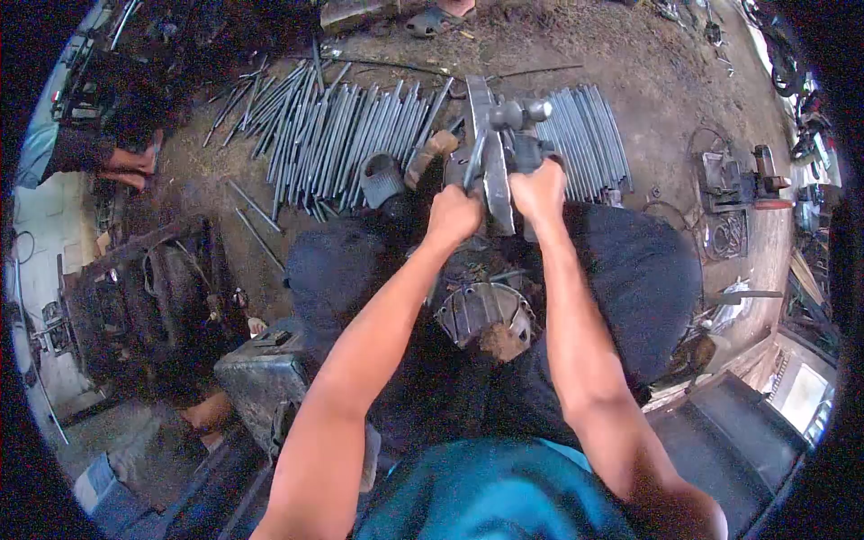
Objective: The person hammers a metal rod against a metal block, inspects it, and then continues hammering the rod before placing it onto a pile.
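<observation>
My left hand (456, 216) is closed around a thin metal rod (474, 160), whose far end leans toward a long steel bar (492, 166). Just right of that bar, my right hand (538, 191) makes a fist on a hammer (520, 114). The hammer's rounded metal head shows beyond the fist, close to the bar's upper part; most of its handle is hidden. Below the hands, between my knees, sits a round ribbed metal casing (490, 310).
Many cut metal rods (360, 144) lie in a wide row ahead on the left, and a second row of rods (587, 139) lies on the right. A grey sandal (382, 182) is near my left knee. A metal box (261, 369) stands lower left. Another person's feet (135, 166) show at far left.
</observation>
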### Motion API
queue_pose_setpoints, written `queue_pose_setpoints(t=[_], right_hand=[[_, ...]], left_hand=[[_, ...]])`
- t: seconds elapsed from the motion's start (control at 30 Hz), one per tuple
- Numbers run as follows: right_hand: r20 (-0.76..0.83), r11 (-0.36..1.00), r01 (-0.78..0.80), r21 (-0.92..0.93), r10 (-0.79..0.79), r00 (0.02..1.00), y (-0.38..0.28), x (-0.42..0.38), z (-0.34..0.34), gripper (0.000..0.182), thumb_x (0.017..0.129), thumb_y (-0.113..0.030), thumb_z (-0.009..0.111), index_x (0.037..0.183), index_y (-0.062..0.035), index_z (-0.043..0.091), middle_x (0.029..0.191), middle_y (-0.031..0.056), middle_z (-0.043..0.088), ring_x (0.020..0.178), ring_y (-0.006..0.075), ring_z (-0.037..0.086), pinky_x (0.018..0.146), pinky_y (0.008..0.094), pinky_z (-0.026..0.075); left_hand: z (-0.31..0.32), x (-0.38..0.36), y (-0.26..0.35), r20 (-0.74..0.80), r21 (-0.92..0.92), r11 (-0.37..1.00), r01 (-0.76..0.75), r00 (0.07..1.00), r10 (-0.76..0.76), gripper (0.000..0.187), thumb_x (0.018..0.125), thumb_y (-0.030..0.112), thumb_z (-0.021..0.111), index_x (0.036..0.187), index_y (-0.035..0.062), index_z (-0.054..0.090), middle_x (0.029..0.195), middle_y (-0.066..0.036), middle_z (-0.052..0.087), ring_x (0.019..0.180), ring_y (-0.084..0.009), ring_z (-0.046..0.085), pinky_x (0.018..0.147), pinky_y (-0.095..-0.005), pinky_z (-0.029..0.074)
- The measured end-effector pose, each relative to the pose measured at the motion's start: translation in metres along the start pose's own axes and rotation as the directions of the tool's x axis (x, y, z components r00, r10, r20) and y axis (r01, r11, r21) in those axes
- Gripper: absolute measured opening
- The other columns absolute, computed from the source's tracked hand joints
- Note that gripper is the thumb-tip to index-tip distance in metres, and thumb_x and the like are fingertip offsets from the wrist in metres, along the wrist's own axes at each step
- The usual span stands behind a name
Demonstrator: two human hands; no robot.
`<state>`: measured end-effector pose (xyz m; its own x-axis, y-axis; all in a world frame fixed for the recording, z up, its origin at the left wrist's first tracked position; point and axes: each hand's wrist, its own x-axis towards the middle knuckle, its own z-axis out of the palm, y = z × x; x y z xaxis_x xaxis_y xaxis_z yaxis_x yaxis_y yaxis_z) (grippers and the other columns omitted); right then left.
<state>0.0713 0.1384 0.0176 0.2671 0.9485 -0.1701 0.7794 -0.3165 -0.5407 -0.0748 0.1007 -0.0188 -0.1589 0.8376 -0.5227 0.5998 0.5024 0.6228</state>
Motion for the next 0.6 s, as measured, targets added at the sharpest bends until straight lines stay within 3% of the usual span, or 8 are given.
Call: queue_pose_setpoints(t=[0.13,0.23,0.33,0.4,0.43,0.5,0.53,0.6], right_hand=[[-0.12,0.982,-0.01,0.191,0.034,0.992,-0.028,0.007,-0.052,0.029,0.065,-0.015,0.064,0.085,0.0061,0.065,0.084,0.0272,0.067,0.082,0.0419,0.065,0.079,0.0448,0.049],[-0.348,0.857,0.317,0.405,-0.176,0.921,-0.058,-0.003,-0.098,0.023,0.066,-0.012,0.069,0.082,0.0024,0.064,0.074,0.0159,0.068,0.07,0.0309,0.067,0.069,0.0396,0.05],[-0.442,0.849,0.376,0.372,-0.194,0.876,-0.068,-0.007,-0.111,0.02,0.067,-0.014,0.07,0.08,0.0009,0.064,0.072,0.0123,0.068,0.067,0.0276,0.066,0.067,0.0391,0.049],[-0.544,0.774,0.505,0.382,-0.253,0.8,-0.059,-0.005,-0.089,0.015,0.071,-0.009,0.072,0.073,0.0019,0.062,0.068,0.0079,0.066,0.058,0.0158,0.06,0.061,0.0329,0.048],[-0.553,0.819,0.497,0.287,-0.282,0.784,-0.042,0.0,-0.063,0.015,0.071,-0.01,0.072,0.075,0.0023,0.064,0.071,0.0092,0.068,0.061,0.017,0.063,0.062,0.0326,0.049],[-0.458,0.936,0.343,0.082,-0.271,0.847,-0.005,-0.001,-0.012,0.021,0.069,-0.012,0.07,0.081,0.0035,0.064,0.076,0.0223,0.067,0.072,0.0367,0.067,0.071,0.0421,0.051],[-0.2,0.983,0.179,0.038,-0.168,0.965,0.001,-0.005,-0.004,0.029,0.066,-0.018,0.07,0.083,0.0041,0.063,0.082,0.029,0.064,0.082,0.0455,0.063,0.076,0.0506,0.05],[-0.109,0.996,0.084,-0.042,-0.088,0.99,0.0,-0.005,-0.004,0.029,0.066,-0.016,0.067,0.085,0.0047,0.063,0.082,0.0299,0.064,0.081,0.0455,0.064,0.075,0.0509,0.05]], left_hand=[[-0.01,-0.01,0.012,0.008,-0.008,1.0,0.015,1.0,-0.014,0.052,0.087,0.038,0.053,0.099,-0.0117,0.063,0.098,-0.038,0.059,0.1,-0.0486,0.058,0.091,-0.0486,0.045],[-0.014,-0.017,0.028,0.016,-0.049,0.999,-0.001,1.0,0.001,0.055,0.09,0.041,0.047,0.098,-0.0116,0.063,0.097,-0.038,0.059,0.1,-0.0496,0.057,0.092,-0.05,0.044],[-0.009,-0.015,0.026,-0.071,-0.03,0.998,-0.057,0.996,0.055,0.05,0.092,0.035,0.046,0.093,-0.0119,0.063,0.094,-0.037,0.06,0.096,-0.0518,0.057,0.09,-0.0513,0.043],[-0.002,-0.006,0.014,-0.06,-0.002,0.999,-0.04,0.997,0.04,0.049,0.091,0.034,0.048,0.092,-0.012,0.063,0.094,-0.037,0.06,0.096,-0.0517,0.058,0.09,-0.0513,0.044],[0.0,-0.004,0.01,-0.042,0.028,0.999,-0.021,0.999,0.023,0.048,0.091,0.034,0.049,0.091,-0.0122,0.064,0.094,-0.037,0.06,0.095,-0.0516,0.058,0.089,-0.0512,0.045],[-0.004,-0.007,0.012,-0.026,0.011,1.0,-0.024,0.999,0.024,0.05,0.089,0.036,0.052,0.088,-0.0125,0.064,0.093,-0.036,0.061,0.095,-0.0503,0.059,0.087,-0.0506,0.046],[-0.006,-0.007,0.012,-0.012,-0.006,0.999,-0.032,0.999,0.032,0.052,0.088,0.038,0.056,0.086,-0.0128,0.064,0.093,-0.036,0.061,0.095,-0.049,0.06,0.086,-0.05,0.047],[-0.004,-0.007,0.01,-0.063,0.064,0.998,-0.022,0.998,0.026,0.053,0.086,0.041,0.058,0.085,-0.0119,0.065,0.092,-0.035,0.062,0.094,-0.0479,0.061,0.084,-0.0496,0.048]])
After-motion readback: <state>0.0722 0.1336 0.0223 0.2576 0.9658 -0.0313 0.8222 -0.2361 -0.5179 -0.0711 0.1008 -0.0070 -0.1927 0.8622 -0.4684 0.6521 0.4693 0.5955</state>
